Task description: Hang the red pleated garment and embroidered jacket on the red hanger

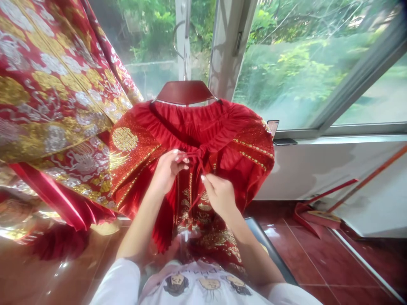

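Observation:
A red pleated skirt (248, 169) with gold trim and embroidery hangs in front of me from a dark red hanger (185, 92). Its waistband is gathered, and a thin red drawstring (199, 159) is looped and knotted at the front. My left hand (169, 168) pinches one loop of that drawstring to the left of the knot. Below and right of the knot, my right hand (220, 192) has thumb and finger closed on another strand. A loose end of the string slants down between the hands over the embroidered panels.
More red garments with gold and silver embroidery (63, 93) hang at the left. Sliding windows (286, 76) stand behind the hanger. A phone (272, 127) leans at the sill. A red dustpan (310, 218) and a broom (327, 218) rest on the tiled floor at right.

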A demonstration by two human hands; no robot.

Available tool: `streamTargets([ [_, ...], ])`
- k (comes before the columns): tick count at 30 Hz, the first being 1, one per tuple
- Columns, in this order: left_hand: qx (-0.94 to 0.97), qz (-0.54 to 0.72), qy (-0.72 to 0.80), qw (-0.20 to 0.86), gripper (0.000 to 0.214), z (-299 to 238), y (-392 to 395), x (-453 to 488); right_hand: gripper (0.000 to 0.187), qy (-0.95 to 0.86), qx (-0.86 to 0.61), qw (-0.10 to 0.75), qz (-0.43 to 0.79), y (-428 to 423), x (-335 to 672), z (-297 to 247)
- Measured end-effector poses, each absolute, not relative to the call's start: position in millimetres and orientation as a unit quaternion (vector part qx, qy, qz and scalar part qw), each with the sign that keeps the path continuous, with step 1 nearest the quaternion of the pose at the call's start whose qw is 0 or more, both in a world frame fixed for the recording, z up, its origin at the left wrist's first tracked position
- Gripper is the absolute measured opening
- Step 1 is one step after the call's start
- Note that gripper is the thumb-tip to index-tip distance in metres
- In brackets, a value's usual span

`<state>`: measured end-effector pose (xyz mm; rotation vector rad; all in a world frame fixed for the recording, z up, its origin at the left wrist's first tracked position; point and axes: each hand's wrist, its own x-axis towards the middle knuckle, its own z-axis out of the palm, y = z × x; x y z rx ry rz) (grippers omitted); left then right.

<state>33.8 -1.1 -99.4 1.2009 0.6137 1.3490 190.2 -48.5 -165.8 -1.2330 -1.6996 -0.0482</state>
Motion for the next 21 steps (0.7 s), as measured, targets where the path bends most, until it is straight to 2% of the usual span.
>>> streamTargets([
  [6,0.585,0.574,0.278,0.501,0.026,-106.5,5.5,39.7,0.042,-0.682,-0.471,0.547,0.115,-64.5,182.3,-206.5],
  [8,0.638,0.561,0.265,0.456,0.035,-105.3,4.2,36.6,0.045,-0.656,-0.464,0.574,0.16,-67.6,180.8,-215.7],
  [11,0.728,0.508,0.217,0.406,0.049,-100.3,-8.5,28.3,0.046,-0.666,-0.461,0.559,0.176,-67.5,186.1,-214.0],
  [13,0.805,0.392,0.186,0.405,0.047,-96.9,-24.4,21.9,0.042,-0.674,-0.467,0.55,0.156,-64.5,194.2,-203.3],
  [17,0.92,0.057,0.109,0.371,0.025,-90.2,-55.7,12.0,0.028,-0.668,-0.48,0.564,0.075,-54.1,213.3,-164.3],
  [19,0.941,0.034,0.117,0.317,0.02,-83.2,-59.9,11.8,0.03,-0.677,-0.466,0.57,-0.014,-45.0,219.2,-139.3],
  [21,0.946,0.141,0.185,0.224,0.024,-73.4,-52.2,16.3,0.03,-0.691,-0.438,0.561,-0.123,-32.0,220.4,-115.7],
])
